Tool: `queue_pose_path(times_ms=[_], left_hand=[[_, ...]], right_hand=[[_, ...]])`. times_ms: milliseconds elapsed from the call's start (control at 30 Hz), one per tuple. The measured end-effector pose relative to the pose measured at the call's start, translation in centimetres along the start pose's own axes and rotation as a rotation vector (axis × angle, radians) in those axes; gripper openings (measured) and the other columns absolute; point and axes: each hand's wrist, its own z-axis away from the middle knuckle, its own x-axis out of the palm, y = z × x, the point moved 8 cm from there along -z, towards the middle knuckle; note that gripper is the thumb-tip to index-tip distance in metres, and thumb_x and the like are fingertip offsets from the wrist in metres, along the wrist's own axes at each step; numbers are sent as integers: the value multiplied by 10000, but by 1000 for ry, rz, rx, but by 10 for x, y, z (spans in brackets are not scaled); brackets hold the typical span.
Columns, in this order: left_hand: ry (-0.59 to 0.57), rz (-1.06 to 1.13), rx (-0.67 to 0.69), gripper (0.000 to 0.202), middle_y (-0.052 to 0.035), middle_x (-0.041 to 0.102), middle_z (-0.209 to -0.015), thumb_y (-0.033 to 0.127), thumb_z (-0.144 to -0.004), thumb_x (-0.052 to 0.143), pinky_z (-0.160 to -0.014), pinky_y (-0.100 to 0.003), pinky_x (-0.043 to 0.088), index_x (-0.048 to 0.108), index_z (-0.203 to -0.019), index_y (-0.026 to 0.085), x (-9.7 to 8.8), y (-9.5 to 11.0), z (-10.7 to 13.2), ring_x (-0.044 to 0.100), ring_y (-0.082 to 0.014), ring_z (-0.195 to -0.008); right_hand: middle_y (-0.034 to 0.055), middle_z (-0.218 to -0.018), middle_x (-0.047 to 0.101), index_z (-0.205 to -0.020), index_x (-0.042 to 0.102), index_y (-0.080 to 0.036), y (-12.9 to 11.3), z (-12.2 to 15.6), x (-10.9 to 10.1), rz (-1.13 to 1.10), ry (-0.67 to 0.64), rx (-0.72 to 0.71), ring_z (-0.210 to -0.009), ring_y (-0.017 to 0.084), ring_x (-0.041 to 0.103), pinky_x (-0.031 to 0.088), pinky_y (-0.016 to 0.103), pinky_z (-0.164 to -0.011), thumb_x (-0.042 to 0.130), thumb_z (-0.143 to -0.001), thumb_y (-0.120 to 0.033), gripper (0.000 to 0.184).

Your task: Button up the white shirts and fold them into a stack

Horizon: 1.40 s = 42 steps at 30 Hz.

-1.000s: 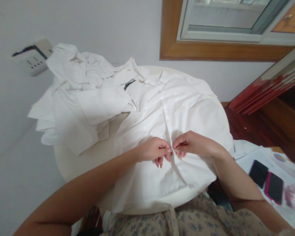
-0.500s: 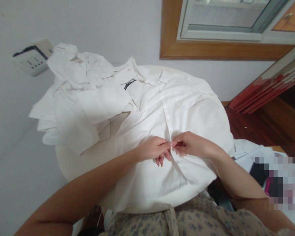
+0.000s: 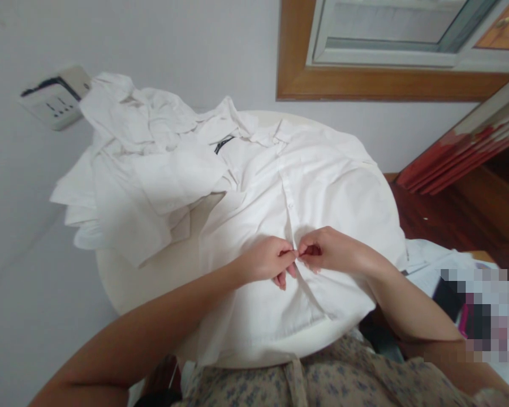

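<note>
A white button-up shirt (image 3: 254, 305) lies spread over a round cream table (image 3: 152, 277), its collar toward the wall and its hem toward me. Both hands meet on the front placket, below the middle of the shirt. My left hand (image 3: 271, 260) pinches the placket's edge between thumb and forefinger, with the other fingers curled beneath. From the other side, my right hand (image 3: 326, 249) pinches the same strip, its fingertips almost touching the left ones. The fingertips cover the button or buttonhole there. Higher up the placket a small button (image 3: 290, 206) shows.
A heap of white shirts (image 3: 139, 169) covers the table's left side, by a wall socket (image 3: 59, 107). Behind is a wood-framed window (image 3: 382, 85). Red and white curtains (image 3: 449, 152) hang at right. Papers and plastic (image 3: 432, 260) lie at the lower right.
Both hands stay at the same place on the placket. The fingers have shifted slightly, the right ones closing tighter around the cloth. The shirt lies almost as before.
</note>
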Motion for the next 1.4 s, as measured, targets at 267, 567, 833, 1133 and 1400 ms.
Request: queue_pose_path(times_ms=[267, 567, 833, 1133, 1400], left_hand=[[78, -133, 99, 314, 32, 587, -503, 279, -907, 381, -430, -205, 474, 562, -679, 162, -3, -3, 0, 559, -99, -400], [43, 81, 57, 202, 9, 654, -600, 226, -861, 426, -421, -188, 471, 522, -697, 157, -4, -8, -5, 535, -65, -379], [-4, 165, 25, 196, -38, 717, -784, 314, -833, 519, -432, -205, 489, 553, -741, 144, -2, -10, -7, 587, -74, -442], [-59, 205, -9, 187, -40, 722, -794, 322, -784, 602, -454, -219, 497, 559, -749, 143, -5, -7, -5, 602, -85, -478], [-98, 109, 25, 224, -9, 674, -642, 338, -805, 619, -480, -219, 520, 574, -704, 142, -3, -10, -5, 615, -97, -482]], right_hand=[[-14, -602, 664, -817, 674, -170, 3, 0, 2, -41, -26, 0, -563, 118, 598, 417, 204, -556, 545, -789, -160, 132], [-5, -632, 630, -827, 640, -167, 2, 5, 3, -34, -109, -52, -577, 119, 600, 422, 212, -562, 476, -882, -193, 174], [59, -798, 647, -865, 622, -171, -6, 3, 6, 196, -39, -154, -772, 174, 611, 445, 289, -762, 375, -993, -331, 321], [-17, -656, 538, -766, 621, -172, 0, -2, 4, 46, -68, -189, -610, 112, 461, 365, 229, -608, 454, -965, -384, 335], [-11, -678, 540, -821, 672, -166, -2, 0, 5, 13, -131, -229, -621, 114, 439, 370, 227, -616, 485, -942, -428, 344]])
